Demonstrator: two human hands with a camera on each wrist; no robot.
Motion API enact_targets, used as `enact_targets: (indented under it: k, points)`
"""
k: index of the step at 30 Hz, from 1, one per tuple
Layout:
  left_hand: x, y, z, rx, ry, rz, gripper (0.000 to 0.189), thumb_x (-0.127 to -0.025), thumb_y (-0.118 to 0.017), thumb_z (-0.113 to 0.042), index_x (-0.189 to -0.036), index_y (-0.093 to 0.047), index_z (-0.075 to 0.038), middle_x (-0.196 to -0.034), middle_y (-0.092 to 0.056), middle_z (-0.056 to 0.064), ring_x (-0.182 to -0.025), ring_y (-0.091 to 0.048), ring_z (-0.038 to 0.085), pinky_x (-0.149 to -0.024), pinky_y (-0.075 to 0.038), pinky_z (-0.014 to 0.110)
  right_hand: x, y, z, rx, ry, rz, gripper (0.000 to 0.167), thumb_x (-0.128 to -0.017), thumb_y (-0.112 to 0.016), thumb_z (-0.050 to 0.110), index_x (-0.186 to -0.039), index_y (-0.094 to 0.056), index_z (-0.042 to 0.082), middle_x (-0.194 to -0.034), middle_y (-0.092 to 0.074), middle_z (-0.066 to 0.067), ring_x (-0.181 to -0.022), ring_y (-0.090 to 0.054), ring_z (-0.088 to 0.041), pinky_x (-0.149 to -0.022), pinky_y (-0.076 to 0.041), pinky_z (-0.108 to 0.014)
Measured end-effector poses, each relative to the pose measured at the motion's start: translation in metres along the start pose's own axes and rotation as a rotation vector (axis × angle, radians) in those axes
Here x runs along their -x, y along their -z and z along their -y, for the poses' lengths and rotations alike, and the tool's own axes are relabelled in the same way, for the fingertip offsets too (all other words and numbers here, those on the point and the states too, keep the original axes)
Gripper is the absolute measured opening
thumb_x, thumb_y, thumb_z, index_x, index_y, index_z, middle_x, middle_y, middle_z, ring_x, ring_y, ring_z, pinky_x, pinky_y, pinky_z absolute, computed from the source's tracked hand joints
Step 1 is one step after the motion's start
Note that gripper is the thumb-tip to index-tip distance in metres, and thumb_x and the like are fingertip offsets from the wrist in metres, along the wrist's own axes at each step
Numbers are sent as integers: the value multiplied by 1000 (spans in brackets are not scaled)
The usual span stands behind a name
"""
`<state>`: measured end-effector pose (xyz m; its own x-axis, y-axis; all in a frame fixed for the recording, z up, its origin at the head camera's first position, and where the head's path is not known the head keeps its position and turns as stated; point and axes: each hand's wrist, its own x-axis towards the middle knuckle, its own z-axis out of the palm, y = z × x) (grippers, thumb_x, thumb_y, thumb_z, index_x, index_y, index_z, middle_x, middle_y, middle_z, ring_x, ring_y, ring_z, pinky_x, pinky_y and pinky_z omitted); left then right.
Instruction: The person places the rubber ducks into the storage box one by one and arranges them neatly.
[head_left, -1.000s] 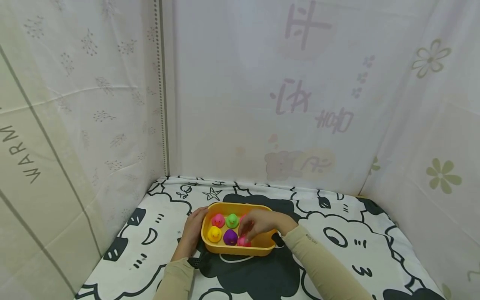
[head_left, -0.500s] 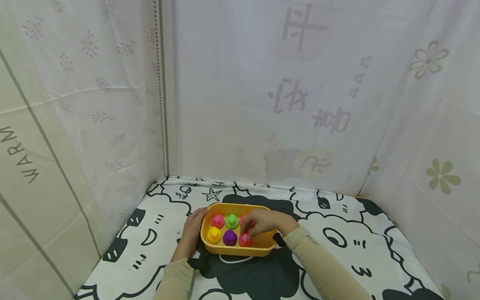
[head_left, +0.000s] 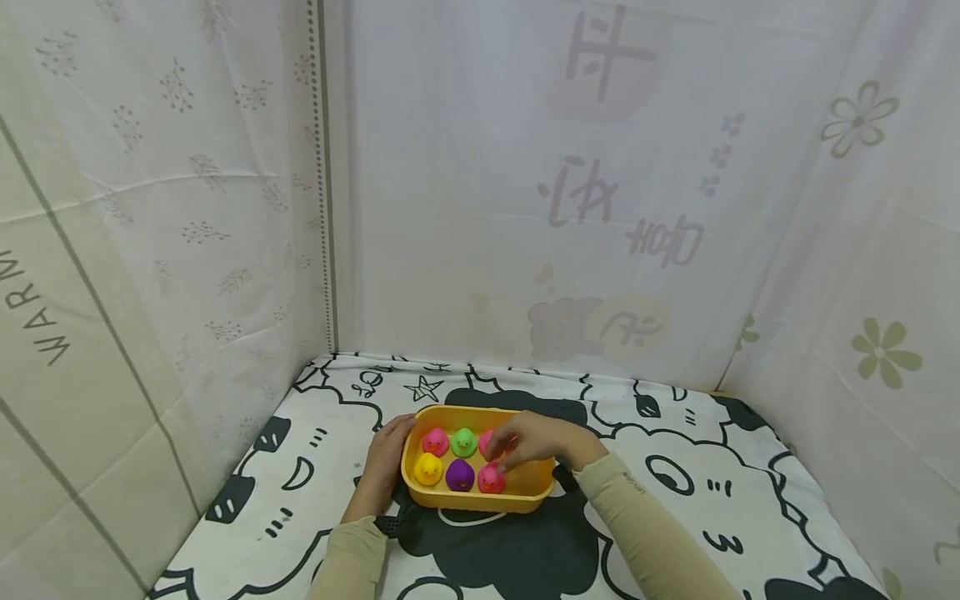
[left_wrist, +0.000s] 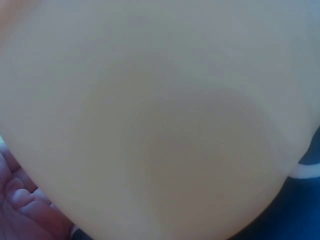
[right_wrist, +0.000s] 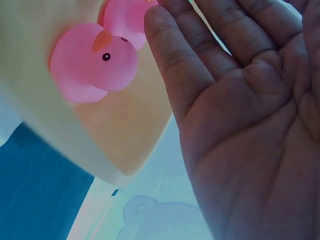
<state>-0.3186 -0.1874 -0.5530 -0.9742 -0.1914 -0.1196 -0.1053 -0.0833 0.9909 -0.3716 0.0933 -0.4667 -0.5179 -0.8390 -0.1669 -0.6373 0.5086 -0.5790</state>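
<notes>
In the head view, a yellow plastic tray holds two rows of small rubber ducks. A pink duck, a green duck and a partly hidden pink duck make up the far row. The near row has a yellow duck, a purple duck and a pink duck. My left hand grips the tray's left end. Over the right part of the tray is my right hand, fingertips just above the near pink duck. Its fingers look extended in the right wrist view.
The tray sits on a white cloth with black cartoon drawings. Pale printed curtains rise behind and on both sides. In the left wrist view the tray's pale wall fills most of the picture.
My right hand has let go of the near pink duck and lifted slightly up and right. That duck now sits upright in the near row. My left hand stays at the tray's end.
</notes>
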Motion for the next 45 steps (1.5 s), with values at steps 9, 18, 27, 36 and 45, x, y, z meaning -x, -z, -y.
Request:
enact_targets:
  k: [9,18,27,36,45]
  points:
    - [-2,1,2,0,-4,5,56,-97,-57,-51,-137,-59,-12,-142,-56,12,-130,-52,30,-112,-40,49,8,0,-3,-58,-20,-38,27,-87,-79,25,-111,-76,14,-105,-73,8,-97,-66,-4,-86,-54,-22]
    - [-2,0,2,-9,-16,-9,53,-98,-56,-49,-135,-61,-11,-140,-58,11,-129,-53,30,-112,-40,48,22,5,-10,-93,11,-81,25,-91,-76,23,-114,-75,13,-112,-73,2,-106,-67,-9,-89,-54,-24]
    - [-2,1,1,-1,-19,-6,53,-99,-56,-48,-135,-60,-10,-139,-57,13,-129,-53,31,-112,-40,48,49,6,-25,-107,-24,-213,26,-93,-73,32,-115,-75,18,-111,-72,11,-110,-65,-12,-98,-53,-34]
    - [-2,1,0,1,2,-3,55,-98,-56,-49,-139,-57,-11,-144,-54,13,-132,-50,31,-113,-38,48,81,-3,-44,-209,-36,-352,32,-94,-72,31,-119,-73,12,-118,-72,-3,-107,-68,-14,-91,-57,-30]
    - [-2,0,1,10,-8,-3,54,-98,-56,-47,-138,-58,-10,-142,-55,13,-131,-52,30,-113,-39,48,113,-12,-63,-236,-115,-460,26,-93,-72,33,-116,-73,20,-114,-72,3,-109,-67,-17,-88,-58,-31]
